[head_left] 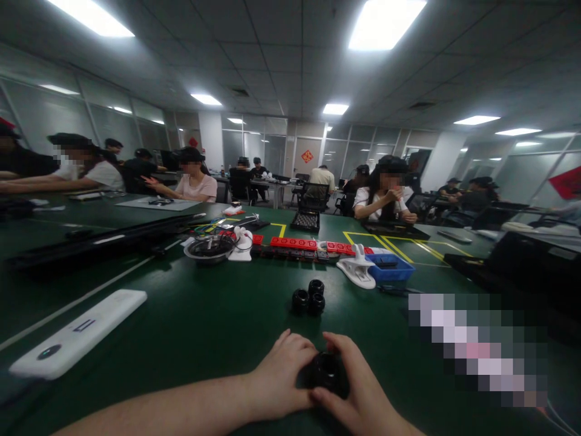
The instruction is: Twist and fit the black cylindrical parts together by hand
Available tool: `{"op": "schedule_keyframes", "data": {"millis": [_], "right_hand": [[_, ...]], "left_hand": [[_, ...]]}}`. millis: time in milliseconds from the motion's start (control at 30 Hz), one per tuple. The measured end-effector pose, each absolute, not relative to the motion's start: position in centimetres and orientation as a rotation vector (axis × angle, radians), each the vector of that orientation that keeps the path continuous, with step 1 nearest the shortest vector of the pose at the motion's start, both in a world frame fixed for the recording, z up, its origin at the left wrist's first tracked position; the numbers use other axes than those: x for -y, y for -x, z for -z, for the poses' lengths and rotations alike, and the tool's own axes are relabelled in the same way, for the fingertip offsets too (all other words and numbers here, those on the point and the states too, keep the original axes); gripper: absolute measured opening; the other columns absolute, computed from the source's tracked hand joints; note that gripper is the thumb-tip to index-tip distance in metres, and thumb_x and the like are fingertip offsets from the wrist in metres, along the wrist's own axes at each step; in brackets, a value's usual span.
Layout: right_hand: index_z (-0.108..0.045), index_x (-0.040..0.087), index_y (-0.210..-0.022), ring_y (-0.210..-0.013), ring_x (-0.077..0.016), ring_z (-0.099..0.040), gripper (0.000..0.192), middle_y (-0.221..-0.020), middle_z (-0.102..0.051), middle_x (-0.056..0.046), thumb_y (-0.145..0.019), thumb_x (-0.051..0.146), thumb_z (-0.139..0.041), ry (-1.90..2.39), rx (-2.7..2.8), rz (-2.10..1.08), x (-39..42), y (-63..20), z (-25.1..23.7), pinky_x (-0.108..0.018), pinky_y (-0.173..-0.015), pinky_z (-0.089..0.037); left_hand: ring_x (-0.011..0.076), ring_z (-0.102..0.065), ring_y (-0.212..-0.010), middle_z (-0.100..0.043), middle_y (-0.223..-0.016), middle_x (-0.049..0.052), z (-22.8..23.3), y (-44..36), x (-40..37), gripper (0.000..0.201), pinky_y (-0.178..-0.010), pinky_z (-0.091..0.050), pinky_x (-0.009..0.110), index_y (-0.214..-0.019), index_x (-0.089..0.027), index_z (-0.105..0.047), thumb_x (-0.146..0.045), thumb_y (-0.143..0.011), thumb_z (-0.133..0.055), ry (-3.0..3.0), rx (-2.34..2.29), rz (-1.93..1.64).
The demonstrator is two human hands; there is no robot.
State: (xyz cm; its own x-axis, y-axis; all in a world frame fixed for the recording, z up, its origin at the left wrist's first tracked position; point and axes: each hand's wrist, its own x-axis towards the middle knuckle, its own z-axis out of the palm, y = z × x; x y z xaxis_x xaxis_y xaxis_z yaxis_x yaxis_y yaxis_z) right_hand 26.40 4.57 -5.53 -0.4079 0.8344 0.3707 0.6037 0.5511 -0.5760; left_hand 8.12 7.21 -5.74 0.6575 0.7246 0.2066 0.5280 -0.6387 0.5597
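Item: small black cylindrical part, dark and glossy, resting on the green table at 6 o'clock of the view, close to the wearer's body. It is enclosed from both sides: the left hand cups it from 9 o'clock with fingers curled against its side, and the right hand closes on it from 3 o'clock, thumb and fingers bent over its near edge; both hands are pressed onto the part rather than spread, a two-handed hold that judging by the posture steadies it against the tabletop. Related stock: three similar black parts clustered together, touching, at 12 o'clock of the hands and near them, apparently set within easy reach. Further out at 12 o'clock: a row of red blocks; at 1 o'clock a white clamp-like tool just beside a blue tray; at 11 o'clock a round dish of wires. At 9 o'clock, well apart, a long white device lies flat. Yellow tape lines mark out bays on the table. Other people sit at work along the far side. Not determinable: the held part's shape and any opening, since the hands cover most of it; the right wrist is cut off by the lower edge; a pixelated patch at 3 o'clock hides what lies there; the dish and tray contents are too small to tell.
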Motion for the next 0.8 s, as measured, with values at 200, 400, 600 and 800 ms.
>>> {"op": "schedule_keyframes", "data": {"millis": [200, 400, 600, 800], "right_hand": [[-0.033, 0.017, -0.121, -0.106, -0.0252, -0.052, 0.049, -0.116, -0.051, -0.014, -0.075, 0.019, -0.048, 1.041, 2.185, -0.410, -4.3, -26.5, 5.7, -0.041, -0.090, -0.044], [-0.032, 0.015, -0.125, -0.107, -0.0294, -0.049, 0.061, -0.117, -0.049, -0.016, -0.072, 0.030, -0.057, 1.081, 2.142, -0.289, -4.5, -26.5, 5.7, -0.046, -0.089, -0.042], [-0.043, 0.014, -0.114, -0.090, -0.0250, -0.056, 0.045, -0.096, -0.057, -0.010, -0.071, 0.024, -0.056, 1.158, 2.112, -0.251, -4.4, -25.8, 5.3, -0.043, -0.082, -0.046], [-0.039, 0.017, -0.119, -0.099, -0.0221, -0.055, 0.047, -0.105, -0.057, -0.010, -0.073, 0.014, -0.047, 1.045, 2.165, -0.312, -3.5, -25.8, 5.0, -0.039, -0.088, -0.045]], "left_hand": [[0.0218, -0.047, -0.099, -0.054, -0.102, 0.003, 5.9, -8.2, -7.2, 0.040, -0.100, -0.022, 0.045, -0.099, -0.021, -0.052, -0.037, -0.066, -0.068, -2.476, -0.990, -0.595], [0.0233, -0.048, -0.098, -0.054, -0.102, 0.004, 5.9, -8.1, -7.1, 0.038, -0.096, -0.027, 0.043, -0.100, -0.021, -0.053, -0.044, -0.071, -0.062, -2.559, -1.007, -0.580], [0.0228, -0.049, -0.095, -0.055, -0.101, 0.003, 5.7, -8.0, -7.0, 0.039, -0.089, -0.035, 0.036, -0.097, -0.020, -0.054, -0.043, -0.068, -0.066, -2.664, -0.963, -0.597], [0.0217, -0.050, -0.092, -0.056, -0.098, 0.004, 5.6, -8.0, -6.8, 0.042, -0.085, -0.038, 0.032, -0.096, -0.018, -0.056, -0.041, -0.064, -0.069, -2.652, -0.994, -0.624]]}}
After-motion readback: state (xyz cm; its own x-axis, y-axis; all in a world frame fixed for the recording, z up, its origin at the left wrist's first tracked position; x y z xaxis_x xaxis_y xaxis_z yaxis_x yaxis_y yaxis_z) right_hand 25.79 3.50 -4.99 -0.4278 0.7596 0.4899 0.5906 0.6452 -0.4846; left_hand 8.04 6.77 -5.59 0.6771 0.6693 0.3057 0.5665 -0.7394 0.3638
